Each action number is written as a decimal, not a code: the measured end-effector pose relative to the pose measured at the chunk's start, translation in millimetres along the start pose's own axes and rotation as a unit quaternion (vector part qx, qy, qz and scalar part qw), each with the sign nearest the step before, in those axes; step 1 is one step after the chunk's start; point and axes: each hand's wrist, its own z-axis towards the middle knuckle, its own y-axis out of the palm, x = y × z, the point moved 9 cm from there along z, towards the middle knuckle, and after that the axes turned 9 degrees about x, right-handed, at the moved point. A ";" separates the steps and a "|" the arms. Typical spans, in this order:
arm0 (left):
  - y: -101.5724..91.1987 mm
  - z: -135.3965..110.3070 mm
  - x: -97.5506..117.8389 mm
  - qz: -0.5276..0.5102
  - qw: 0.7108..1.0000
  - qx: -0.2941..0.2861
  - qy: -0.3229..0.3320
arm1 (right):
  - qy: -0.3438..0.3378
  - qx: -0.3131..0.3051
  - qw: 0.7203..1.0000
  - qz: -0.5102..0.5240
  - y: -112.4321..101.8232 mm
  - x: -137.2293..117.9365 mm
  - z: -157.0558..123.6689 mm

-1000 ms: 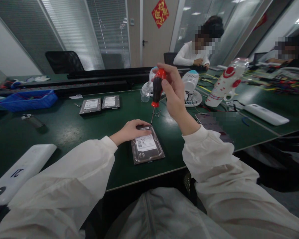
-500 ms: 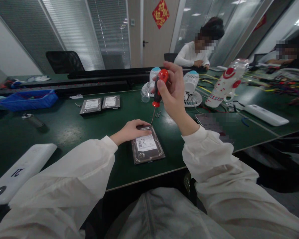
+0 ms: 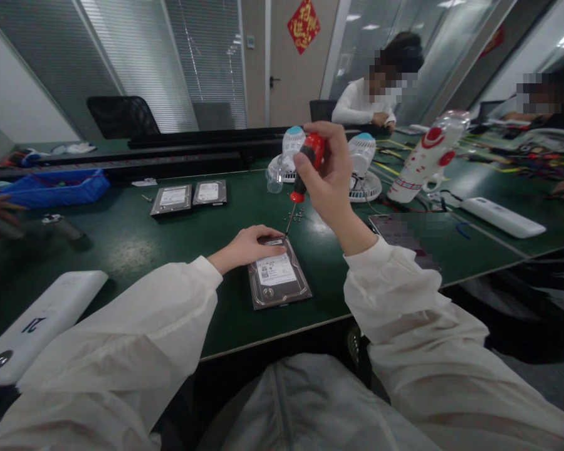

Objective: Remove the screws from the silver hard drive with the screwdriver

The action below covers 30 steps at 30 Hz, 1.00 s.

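A hard drive (image 3: 286,283) with a white label lies flat on the green table, label side up. Across its far left part rests my left hand (image 3: 251,246), thumb on the label and fingers along the far edge, gripping it. My right hand (image 3: 329,172) is closed around the red and black handle of a screwdriver (image 3: 299,181). The screwdriver leans a little, its tip touching the drive's far right corner. Just beyond that corner several small screws (image 3: 297,214) are scattered on the table.
Two more hard drives (image 3: 172,198) lie further back left, near a blue tray (image 3: 56,189). Two small white fans (image 3: 361,150) and a patterned bottle (image 3: 425,160) stand behind my right hand. A co-worker's hand (image 3: 0,213) shows at the left edge.
The screwdriver's handle has tilted slightly right, and my right fingers have curled further round its top. A co-worker's hand has come in at the left edge. My left hand stays put.
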 end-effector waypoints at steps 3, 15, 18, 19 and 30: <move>0.1 0.1 -0.2 0.003 1.000 0.002 -0.001 | -0.028 0.020 0.999 -0.027 -5.2 -5.2 1.9; -0.9 0.3 1.3 0.005 1.000 0.005 0.001 | -0.016 0.022 0.999 0.019 -1.5 -3.3 0.8; -0.7 0.2 1.1 0.004 1.000 0.003 0.000 | -0.024 -0.012 0.998 0.049 2.4 -9.7 0.8; -0.6 0.2 0.9 0.004 1.000 0.003 -0.001 | -0.019 -0.020 0.998 0.053 3.1 -10.7 0.9; -0.8 -0.1 0.4 0.005 1.000 0.004 -0.007 | 0.040 0.025 0.998 0.032 1.1 1.2 -0.7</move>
